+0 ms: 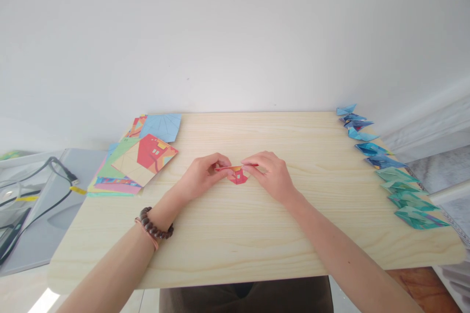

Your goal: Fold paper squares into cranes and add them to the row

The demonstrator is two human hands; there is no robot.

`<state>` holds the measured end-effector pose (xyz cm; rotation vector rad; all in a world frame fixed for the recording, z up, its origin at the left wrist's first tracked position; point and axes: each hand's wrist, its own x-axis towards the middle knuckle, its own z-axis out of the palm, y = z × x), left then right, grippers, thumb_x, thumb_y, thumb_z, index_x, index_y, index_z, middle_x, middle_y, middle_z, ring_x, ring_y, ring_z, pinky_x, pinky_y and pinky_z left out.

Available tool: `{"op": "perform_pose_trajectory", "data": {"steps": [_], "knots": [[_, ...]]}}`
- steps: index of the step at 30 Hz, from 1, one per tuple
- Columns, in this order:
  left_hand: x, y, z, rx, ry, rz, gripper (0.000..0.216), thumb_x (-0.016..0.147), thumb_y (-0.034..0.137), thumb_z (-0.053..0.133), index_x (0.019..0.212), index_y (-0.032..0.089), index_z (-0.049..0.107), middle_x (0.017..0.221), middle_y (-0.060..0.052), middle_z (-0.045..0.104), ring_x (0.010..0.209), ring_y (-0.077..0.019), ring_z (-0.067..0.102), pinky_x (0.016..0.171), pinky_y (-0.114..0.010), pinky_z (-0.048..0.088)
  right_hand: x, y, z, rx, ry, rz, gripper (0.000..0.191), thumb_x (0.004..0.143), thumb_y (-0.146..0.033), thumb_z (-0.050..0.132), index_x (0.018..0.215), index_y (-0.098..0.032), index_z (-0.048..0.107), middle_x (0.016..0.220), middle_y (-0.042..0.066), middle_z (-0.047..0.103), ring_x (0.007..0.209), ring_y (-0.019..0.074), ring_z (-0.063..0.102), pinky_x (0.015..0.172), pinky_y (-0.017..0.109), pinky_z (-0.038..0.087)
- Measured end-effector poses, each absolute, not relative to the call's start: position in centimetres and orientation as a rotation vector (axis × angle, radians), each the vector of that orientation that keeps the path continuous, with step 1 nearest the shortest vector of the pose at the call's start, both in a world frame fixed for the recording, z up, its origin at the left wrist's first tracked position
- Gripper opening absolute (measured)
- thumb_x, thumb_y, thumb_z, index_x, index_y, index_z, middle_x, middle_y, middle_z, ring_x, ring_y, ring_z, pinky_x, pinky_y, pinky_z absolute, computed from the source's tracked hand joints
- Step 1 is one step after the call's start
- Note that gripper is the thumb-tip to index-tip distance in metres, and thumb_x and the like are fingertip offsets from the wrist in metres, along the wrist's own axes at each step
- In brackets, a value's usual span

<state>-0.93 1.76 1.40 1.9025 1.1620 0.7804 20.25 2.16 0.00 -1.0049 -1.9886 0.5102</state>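
Between my hands, near the middle of the table, is a small folded piece of origami paper (239,177), red with a yellow patch and a printed window. My left hand (206,172) pinches its left end between thumb and fingers. At the opposite end, my right hand (270,173) grips the paper in the same way, thumb below and fingers above. The paper's upper edge runs level between the two hands, and a red flap hangs below it. My fingers hide part of the folds.
Printed origami sheets (127,164) lie in an overlapping pile on the table's left. Several folded blue paper figures (370,149) and green ones (418,216) line the right edge of the wooden table (242,244). Black cables (60,168) lie on a grey box beyond the left edge.
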Motion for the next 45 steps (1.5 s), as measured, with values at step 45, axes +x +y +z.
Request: {"op": "perform_pose_trajectory", "data": {"steps": [45], "knots": [[-0.9,1.8,1.1,2.157,1.002,0.991,0.022,0.087,0.024,0.048,0.091,0.021,0.069,0.097,-0.007,0.066,0.082,-0.0134,0.064,0.072,-0.023,0.053,20.0,1.9,0.0,-0.926,-1.957,0.746,0.019,0.086,-0.021,0.048,0.093,-0.024,0.066,0.087,0.003,0.066,0.076,0.0124,0.060,0.061,0.023,0.048]]}}
